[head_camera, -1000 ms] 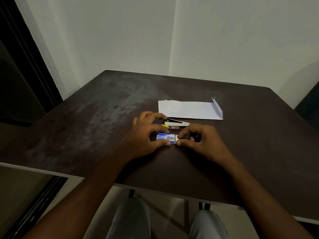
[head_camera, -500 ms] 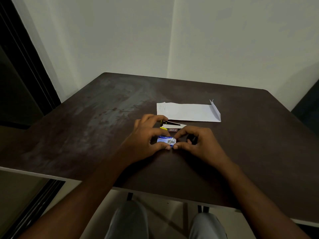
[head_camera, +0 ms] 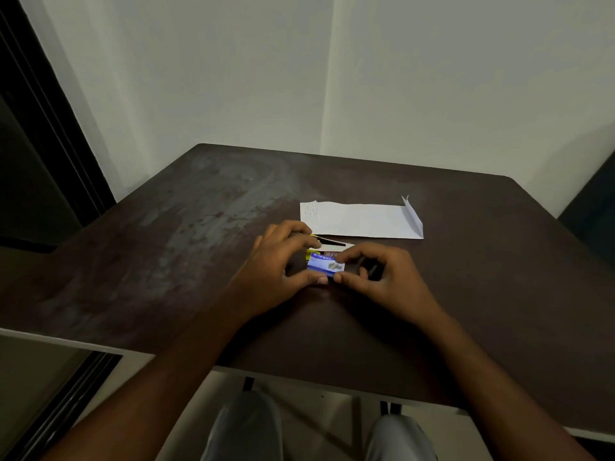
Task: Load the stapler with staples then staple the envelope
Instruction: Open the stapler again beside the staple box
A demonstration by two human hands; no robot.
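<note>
A small blue staple box rests on the dark table between my two hands. My left hand pinches its left end with thumb and fingers. My right hand pinches its right end with thumb and forefinger. Just behind the box lies the stapler, yellow and black with a white part, partly hidden by my left fingers. Farther back the white envelope lies flat with its right flap standing up.
The table's near edge runs just in front of my forearms, with my knees below it. A white wall corner stands behind the table. A dark door frame is at the left.
The box's white inner tray, pulled out to the right a second ago, no longer shows; my right fingers have come in against the box's right end.
</note>
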